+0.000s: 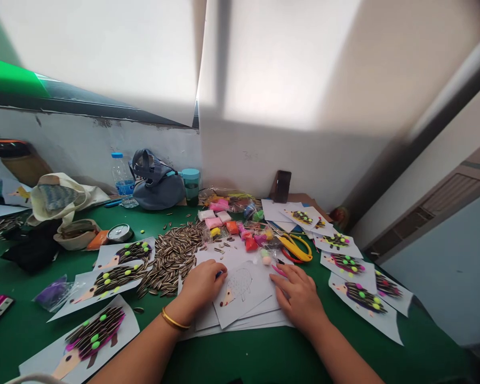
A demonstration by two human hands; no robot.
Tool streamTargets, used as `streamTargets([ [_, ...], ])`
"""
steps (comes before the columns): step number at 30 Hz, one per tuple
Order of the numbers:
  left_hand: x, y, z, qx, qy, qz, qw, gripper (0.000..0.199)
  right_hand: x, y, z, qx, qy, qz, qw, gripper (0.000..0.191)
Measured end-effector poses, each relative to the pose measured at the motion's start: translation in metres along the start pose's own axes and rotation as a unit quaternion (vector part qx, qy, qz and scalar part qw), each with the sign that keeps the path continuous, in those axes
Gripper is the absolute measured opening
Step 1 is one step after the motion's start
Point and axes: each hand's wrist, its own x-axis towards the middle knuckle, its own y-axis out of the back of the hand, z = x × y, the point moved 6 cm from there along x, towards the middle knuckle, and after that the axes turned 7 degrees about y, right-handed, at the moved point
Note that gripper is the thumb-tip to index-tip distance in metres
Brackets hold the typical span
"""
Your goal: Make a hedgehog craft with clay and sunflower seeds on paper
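A white paper with a pencil-drawn hedgehog (pixel 240 285) lies on a stack of white sheets (pixel 260 321); its face is filled in peach with a dark nose. My left hand (pixel 203 288) rests at the paper's left edge, fingers curled around a small dark-blue bit I cannot make out. On the right side, my right hand (pixel 300 293) lies with fingers spread, the fingertips beside a pink stick-like tool (pixel 279 271). A heap of striped sunflower seeds (pixel 172 258) sits left of the sheets. Packets of coloured clay (pixel 232 228) lie beyond the paper.
Finished-looking seed hedgehog pictures (pixel 94 333) lie at left, with more hedgehog pictures (pixel 362 298) at right. Yellow-handled scissors (pixel 296 248) are behind my right hand. A phone (pixel 282 186), a blue bag (pixel 158 184), a water bottle (pixel 122 178) and a cup (pixel 191 186) stand along the wall.
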Motion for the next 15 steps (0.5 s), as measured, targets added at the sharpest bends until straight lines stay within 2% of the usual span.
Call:
streamTargets([
  [2, 0.0000, 0.0007, 0.0006, -0.002, -0.003, 0.002, 1.000, 0.024, 0.0004, 0.0008, 0.0021, -0.003, -0.016, 0.003, 1.000, 0.033],
  [9, 0.0008, 0.0003, 0.0005, 0.002, -0.001, 0.001, 1.000, 0.024, 0.0013, -0.0031, -0.0032, -0.010, 0.003, -0.020, 1.000, 0.037],
  [15, 0.0014, -0.0007, -0.0004, 0.000, -0.001, 0.002, 1.000, 0.024, -0.0006, 0.0066, -0.0038, -0.003, 0.010, 0.020, 1.000, 0.027],
])
